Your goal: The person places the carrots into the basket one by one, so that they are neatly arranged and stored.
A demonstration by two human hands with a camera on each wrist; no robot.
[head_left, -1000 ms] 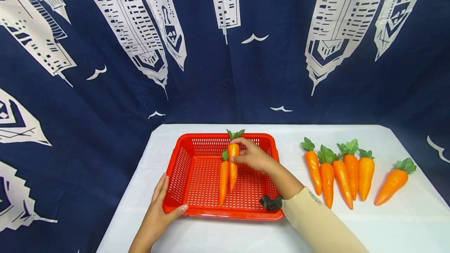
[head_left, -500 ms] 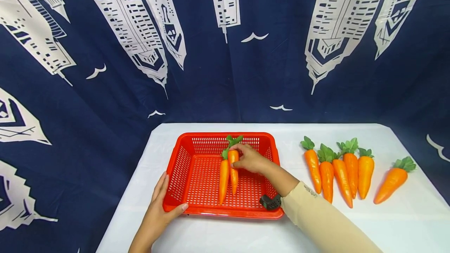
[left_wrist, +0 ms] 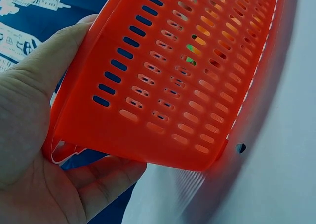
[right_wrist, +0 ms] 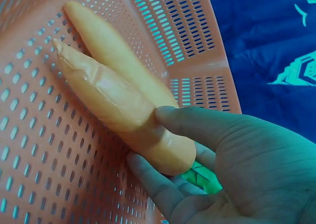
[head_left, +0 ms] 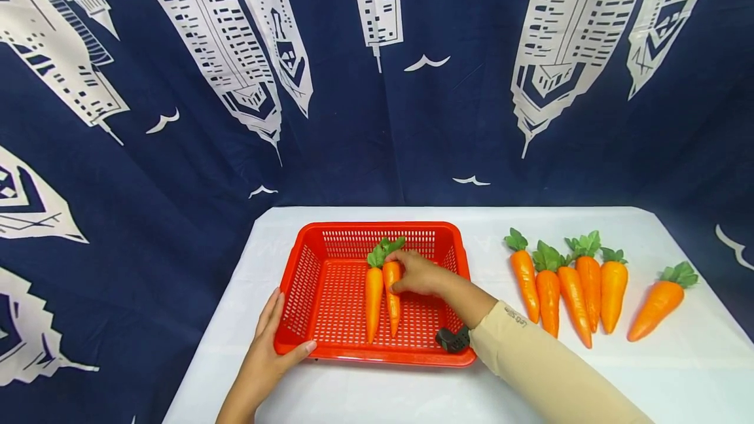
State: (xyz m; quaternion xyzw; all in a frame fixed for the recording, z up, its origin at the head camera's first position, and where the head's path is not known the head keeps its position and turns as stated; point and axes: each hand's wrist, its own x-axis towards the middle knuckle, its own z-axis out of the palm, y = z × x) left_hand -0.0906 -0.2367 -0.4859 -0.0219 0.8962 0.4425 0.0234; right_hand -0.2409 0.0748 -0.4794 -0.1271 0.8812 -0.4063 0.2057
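A red perforated basket [head_left: 306, 260] stands on the white table. Inside it lie two orange toy carrots side by side with green tops toward the back. My right hand [head_left: 415, 273] grips the right one [head_left: 391, 296] near its top, thumb and fingers round it [right_wrist: 148, 130], and it rests low on the basket floor next to the other carrot [head_left: 374, 300] [right_wrist: 108, 46]. My left hand [head_left: 268, 352] holds the basket's front left corner [left_wrist: 148, 110], thumb on the front rim, fingers along the left wall.
Several more toy carrots [head_left: 574, 283] lie in a row on the table to the right of the basket, one [head_left: 658, 303] apart at the far right. A navy curtain [head_left: 377, 84] with white building prints hangs behind and to the left.
My right hand has lowered the carrot from upright above the basket down onto its floor beside the first carrot. The left hand has stayed on the basket corner.
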